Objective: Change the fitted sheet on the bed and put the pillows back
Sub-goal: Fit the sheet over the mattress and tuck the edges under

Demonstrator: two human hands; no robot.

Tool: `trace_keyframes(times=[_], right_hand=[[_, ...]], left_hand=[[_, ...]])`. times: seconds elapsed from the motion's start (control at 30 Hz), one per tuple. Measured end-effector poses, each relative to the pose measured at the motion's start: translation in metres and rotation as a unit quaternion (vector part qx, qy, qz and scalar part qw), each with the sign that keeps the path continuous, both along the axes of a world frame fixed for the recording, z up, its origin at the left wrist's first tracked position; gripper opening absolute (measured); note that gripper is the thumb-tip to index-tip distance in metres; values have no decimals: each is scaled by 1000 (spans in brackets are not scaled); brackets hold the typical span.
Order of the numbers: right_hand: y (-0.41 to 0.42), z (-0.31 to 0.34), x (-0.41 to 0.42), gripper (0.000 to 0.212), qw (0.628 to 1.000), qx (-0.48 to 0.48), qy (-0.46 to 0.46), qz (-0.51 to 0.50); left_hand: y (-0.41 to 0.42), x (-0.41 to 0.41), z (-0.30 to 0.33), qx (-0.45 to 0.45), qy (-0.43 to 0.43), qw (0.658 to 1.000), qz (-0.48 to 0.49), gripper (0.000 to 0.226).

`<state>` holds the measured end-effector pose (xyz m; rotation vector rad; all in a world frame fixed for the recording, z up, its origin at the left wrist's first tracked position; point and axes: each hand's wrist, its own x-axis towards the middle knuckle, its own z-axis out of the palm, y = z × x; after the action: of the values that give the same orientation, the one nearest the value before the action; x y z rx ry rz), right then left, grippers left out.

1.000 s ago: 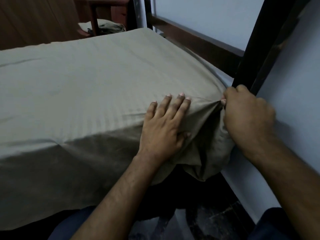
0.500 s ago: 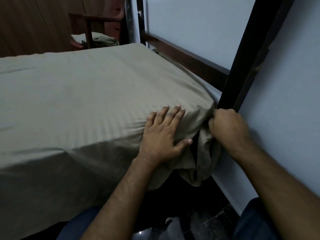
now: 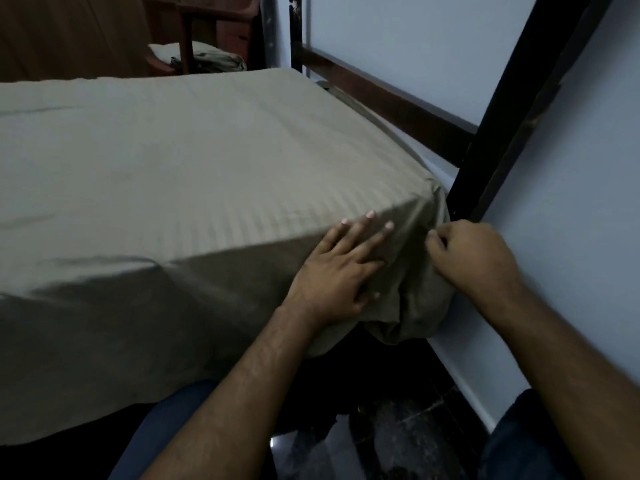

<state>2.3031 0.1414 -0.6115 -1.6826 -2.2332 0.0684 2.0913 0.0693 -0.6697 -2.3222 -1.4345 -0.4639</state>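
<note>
Lower on the corner now than half a second ago: right hand (image 3: 474,258), gone from the top edge down the side. Across the mattress, fitted sheet (image 3: 166,161) spread smooth. Left hand (image 3: 341,271) flat, fingers straight and slightly spread, pressing the side. Right fingers curled, pinching the bunched corner cloth beside the bed post (image 3: 491,140). Corner not yet tucked; pillows not yet back, one perhaps on the far chair (image 3: 183,39).

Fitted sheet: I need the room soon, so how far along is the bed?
Done: the fitted sheet lies spread over the mattress top. In hand: the left hand presses the near corner flat while the right hand pinches loose fabric there, which hangs untucked. Left: tuck that corner and return the pillows; none are on the bed.
</note>
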Motion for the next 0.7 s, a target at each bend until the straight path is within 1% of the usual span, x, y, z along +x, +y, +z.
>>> trace_keyframes(times=[0.07, 0.1, 0.17, 0.2, 0.27, 0.3, 0.33, 0.37, 0.4, 0.47, 0.5, 0.53, 0.6, 0.63, 0.7], right_hand=[[-6, -8, -10, 35, 995, -24, 13, 100], [-6, -17, -14, 31, 989, -58, -11, 137], [-1, -46, -20, 17, 970, -139, -103, 173], [-1, -62, -20, 19, 961, -164, -148, 168], [-2, -98, -15, 48, 944, -189, -218, 159], [0, -111, -13, 61, 941, -188, -227, 165], [6, -121, -11, 67, 944, -180, -213, 177], [11, -124, -12, 65, 950, -174, -184, 182], [17, -126, -14, 58, 957, -177, -145, 177], [19, -126, -22, 46, 970, -173, -80, 150], [18, -127, -25, 46, 971, -178, -72, 144], [14, -128, -29, 46, 969, -177, -89, 144], [10, -137, -33, 46, 965, -167, -135, 148], [10, -138, -36, 43, 964, -163, -148, 148], [15, -139, -47, 36, 971, -105, -167, 132]], left_hand=[[-7, 1, -14, -64, -11, 997, -28, 34], [-13, 3, -18, -111, -20, 993, -21, 30], [-29, 2, -29, -186, -41, 981, 46, 30], [-34, -2, -36, -214, -61, 971, 84, 35], [-40, -16, -51, -281, -101, 944, 142, 49], [-42, -24, -58, -314, -114, 930, 153, 57], [-43, -28, -65, -342, -119, 920, 152, 63], [-43, -30, -69, -351, -122, 917, 147, 66], [-41, -28, -74, -347, -131, 917, 149, 65], [-38, -21, -78, -307, -166, 923, 162, 58], [-35, -14, -81, -300, -182, 924, 153, 59], [-31, -8, -84, -307, -183, 925, 133, 65], [-25, 3, -98, -312, -151, 933, 99, 80], [-22, 6, -104, -297, -144, 939, 99, 83], [-13, 11, -114, -263, -152, 946, 112, 80]])
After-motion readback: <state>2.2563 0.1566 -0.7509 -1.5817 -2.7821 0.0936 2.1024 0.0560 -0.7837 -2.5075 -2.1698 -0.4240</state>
